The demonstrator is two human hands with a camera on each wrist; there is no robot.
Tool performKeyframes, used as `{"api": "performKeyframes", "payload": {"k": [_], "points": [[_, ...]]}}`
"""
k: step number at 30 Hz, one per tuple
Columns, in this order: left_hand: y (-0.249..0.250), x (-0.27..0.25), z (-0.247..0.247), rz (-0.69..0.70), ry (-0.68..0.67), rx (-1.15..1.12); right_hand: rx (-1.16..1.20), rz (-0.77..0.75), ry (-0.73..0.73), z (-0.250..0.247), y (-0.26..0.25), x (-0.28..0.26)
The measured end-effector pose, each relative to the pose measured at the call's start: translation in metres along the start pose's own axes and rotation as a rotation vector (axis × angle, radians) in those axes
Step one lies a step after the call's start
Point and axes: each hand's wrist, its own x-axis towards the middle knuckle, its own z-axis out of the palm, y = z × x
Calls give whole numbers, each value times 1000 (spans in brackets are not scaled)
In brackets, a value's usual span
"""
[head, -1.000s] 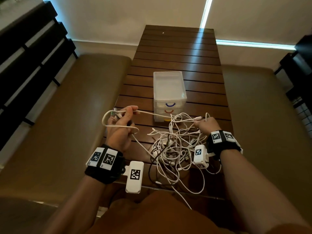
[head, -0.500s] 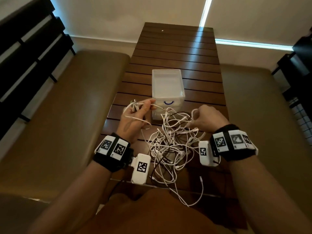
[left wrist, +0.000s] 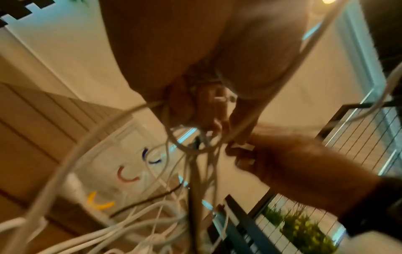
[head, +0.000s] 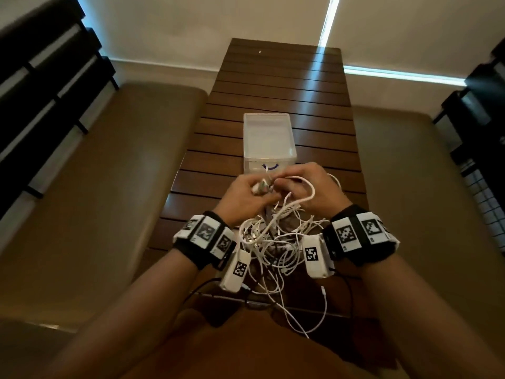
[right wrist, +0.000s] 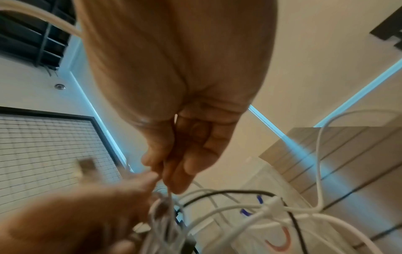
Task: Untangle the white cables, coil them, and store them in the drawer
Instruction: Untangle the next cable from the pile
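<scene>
Both hands, left (head: 243, 196) and right (head: 314, 191), pinch cables (head: 273, 242) mid-frame; I'd tease one strand loose slowly, not yank.

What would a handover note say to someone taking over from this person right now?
Left hand: grips a bunched cable end above the table.
Right hand: pinches a white strand close to the left hand's fingertips.
White cables: still one tangled pile on the slatted wooden table, between the wrists, one end trailing off the near edge; a black cable runs through it.
Drawer unit: clear plastic, just behind the hands; drawers look closed.
Done: nothing coiled or stored.
Left: free each cable, coil it, open a drawer, store the coils.
</scene>
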Motion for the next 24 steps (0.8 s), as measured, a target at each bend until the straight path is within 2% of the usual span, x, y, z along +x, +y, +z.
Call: {"api": "performKeyframes", "payload": {"k": [3, 6, 10, 14, 17, 20, 22, 24], "points": [[-9, 4, 8, -102, 72, 14, 20, -59, 80, -7, -5, -1], [-7, 10, 7, -93, 59, -94, 58, -92, 218, -14, -4, -7], [-5, 12, -1, -98, -62, -136, 195, -49, 492, -24, -1, -7], [-23, 3, -14, -152, 34, -124, 316, 15, 661, -51, 2, -10], [-37, 2, -24, -173, 62, -26, 347, 4, 644, -53, 2, -13], [-46, 5, -26, -196, 100, 101, 345, -32, 549, -41, -2, -15], [-48, 7, -25, -215, 202, 340, 371, -47, 461, -34, -6, -15], [-49, 8, -25, -128, 296, 464, 382, -58, 343, -28, -8, -16]]}}
